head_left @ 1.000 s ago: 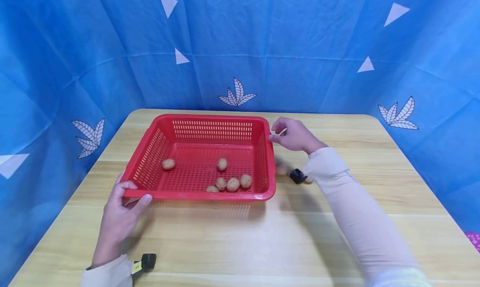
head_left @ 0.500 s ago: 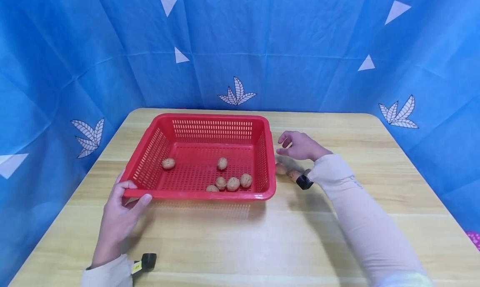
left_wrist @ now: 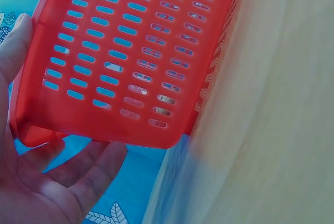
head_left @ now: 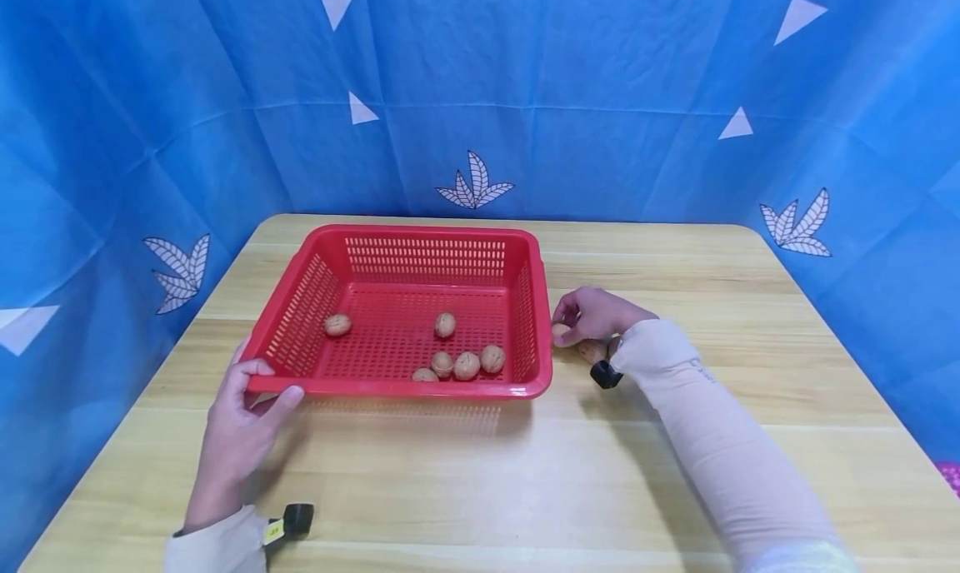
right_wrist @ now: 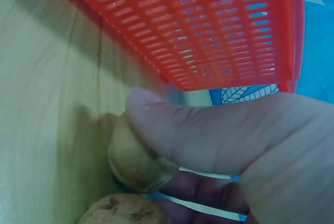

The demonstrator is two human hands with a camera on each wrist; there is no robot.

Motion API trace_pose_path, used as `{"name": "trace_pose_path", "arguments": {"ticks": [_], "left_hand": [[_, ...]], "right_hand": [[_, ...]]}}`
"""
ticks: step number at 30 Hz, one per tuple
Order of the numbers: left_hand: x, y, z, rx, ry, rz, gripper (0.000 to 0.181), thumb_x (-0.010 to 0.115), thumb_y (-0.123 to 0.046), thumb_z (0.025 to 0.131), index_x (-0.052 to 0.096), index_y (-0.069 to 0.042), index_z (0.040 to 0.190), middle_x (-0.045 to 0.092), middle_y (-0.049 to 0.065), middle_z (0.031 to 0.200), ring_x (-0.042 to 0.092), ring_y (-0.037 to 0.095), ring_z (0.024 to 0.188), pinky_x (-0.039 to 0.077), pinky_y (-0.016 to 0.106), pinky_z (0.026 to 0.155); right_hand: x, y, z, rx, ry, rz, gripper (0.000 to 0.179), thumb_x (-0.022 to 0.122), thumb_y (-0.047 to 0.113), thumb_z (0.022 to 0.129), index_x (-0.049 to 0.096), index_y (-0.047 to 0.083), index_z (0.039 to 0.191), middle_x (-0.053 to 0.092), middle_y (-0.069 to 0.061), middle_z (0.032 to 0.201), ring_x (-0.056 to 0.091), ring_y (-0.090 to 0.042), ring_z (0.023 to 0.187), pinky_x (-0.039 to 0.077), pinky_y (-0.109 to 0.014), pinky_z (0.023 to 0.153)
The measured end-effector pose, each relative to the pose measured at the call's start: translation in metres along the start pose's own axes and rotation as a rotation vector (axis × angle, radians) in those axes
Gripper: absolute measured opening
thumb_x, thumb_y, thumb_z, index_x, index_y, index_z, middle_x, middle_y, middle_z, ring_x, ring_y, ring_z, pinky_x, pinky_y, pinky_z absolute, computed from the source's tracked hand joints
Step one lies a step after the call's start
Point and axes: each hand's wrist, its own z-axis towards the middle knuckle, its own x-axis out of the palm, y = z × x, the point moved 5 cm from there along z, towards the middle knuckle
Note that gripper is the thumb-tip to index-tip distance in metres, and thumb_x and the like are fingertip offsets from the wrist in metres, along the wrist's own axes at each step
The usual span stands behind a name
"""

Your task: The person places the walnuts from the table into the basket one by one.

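Note:
A red plastic basket [head_left: 397, 389] with slotted walls stands on the table, several walnuts [head_left: 467, 366] lying on its floor. My left hand [head_left: 238, 440] grips the basket's near left corner, thumb over the rim and fingers beneath it. To the right of the basket, my right hand [head_left: 596, 313] pinches a walnut [right_wrist: 136, 156] between thumb and fingers, low by the tabletop. A second walnut [right_wrist: 122, 211] lies right beside the held one, partly cut off in the right wrist view. In the head view, the right hand and cuff partly cover the walnuts outside the basket.
The light wooden table [head_left: 480, 490] runs under everything. A blue patterned curtain [head_left: 600, 98] hangs behind and along both sides. Small black cameras [head_left: 299, 519] sit at the wrists.
My right hand has come away from the basket's right rim, moved down and slightly right, and now pinches a walnut beside the basket. My left hand and the basket have stayed put.

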Motion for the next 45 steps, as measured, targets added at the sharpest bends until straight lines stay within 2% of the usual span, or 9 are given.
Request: {"name": "trace_pose_path", "arguments": {"ticks": [5, 13, 20, 26, 31, 41, 45], "left_hand": [[0.0, -0.001, 0.0, 0.011, 0.003, -0.012, 0.04, 0.068, -0.02, 0.092, 0.04, 0.0, 0.114, 0.016, -0.005, 0.16, 0.035, 0.04, 0.128, 0.044, 0.009, 0.08], [0.0, 0.0, -0.001, 0.01, 0.002, -0.009, 0.042, 0.068, -0.02, 0.092, 0.04, 0.001, 0.116, 0.016, -0.004, 0.159, 0.034, 0.04, 0.129, 0.045, 0.009, 0.079], [-0.001, -0.001, -0.001, 0.008, 0.007, -0.007, 0.042, 0.068, -0.021, 0.092, 0.04, 0.001, 0.115, 0.015, -0.005, 0.16, 0.035, 0.041, 0.129, 0.044, 0.009, 0.08], [-0.001, -0.002, -0.001, 0.016, 0.003, -0.012, 0.041, 0.068, -0.019, 0.092, 0.04, 0.001, 0.115, 0.015, -0.005, 0.16, 0.035, 0.041, 0.128, 0.044, 0.009, 0.081], [0.0, -0.001, 0.0, -0.003, 0.002, -0.006, 0.042, 0.068, -0.023, 0.092, 0.041, 0.0, 0.114, 0.014, -0.005, 0.16, 0.035, 0.04, 0.129, 0.044, 0.01, 0.082], [-0.001, 0.0, -0.001, 0.012, 0.005, -0.003, 0.042, 0.068, -0.022, 0.092, 0.041, 0.0, 0.114, 0.015, -0.004, 0.16, 0.035, 0.041, 0.129, 0.045, 0.011, 0.081], [-0.001, 0.0, -0.001, 0.003, 0.004, -0.001, 0.043, 0.069, -0.024, 0.091, 0.041, 0.0, 0.114, 0.015, -0.004, 0.16, 0.034, 0.041, 0.13, 0.045, 0.012, 0.082]], "right_hand": [[0.002, -0.002, -0.002, 0.023, 0.014, 0.017, 0.027, 0.08, 0.016, 0.08, 0.068, 0.007, 0.103, 0.06, -0.007, 0.094, 0.053, -0.024, 0.09, 0.047, -0.036, 0.08], [-0.003, -0.003, -0.002, 0.015, -0.014, -0.049, 0.031, 0.074, 0.019, 0.085, 0.064, 0.009, 0.113, 0.059, -0.008, 0.099, 0.054, -0.026, 0.092, 0.049, -0.037, 0.077], [-0.013, 0.001, -0.005, -0.063, -0.077, -0.126, 0.032, 0.069, 0.016, 0.085, 0.064, 0.007, 0.115, 0.057, -0.007, 0.085, 0.053, -0.023, 0.08, 0.046, -0.036, 0.071], [-0.024, 0.008, -0.007, -0.117, -0.142, -0.157, 0.031, 0.068, 0.014, 0.083, 0.064, 0.004, 0.112, 0.06, -0.01, 0.094, 0.054, -0.026, 0.087, 0.047, -0.04, 0.076], [-0.034, 0.013, -0.008, -0.149, -0.205, -0.162, 0.025, 0.068, 0.014, 0.082, 0.064, 0.005, 0.104, 0.064, -0.009, 0.097, 0.057, -0.025, 0.09, 0.047, -0.041, 0.08], [-0.05, 0.026, -0.012, -0.126, -0.226, -0.17, 0.027, 0.068, 0.015, 0.087, 0.065, 0.006, 0.112, 0.063, -0.014, 0.1, 0.057, -0.03, 0.094, 0.047, -0.046, 0.084], [-0.056, 0.033, -0.013, -0.138, -0.246, -0.162, 0.026, 0.067, 0.016, 0.088, 0.065, 0.006, 0.112, 0.062, -0.014, 0.097, 0.056, -0.029, 0.092, 0.047, -0.045, 0.082]]}}
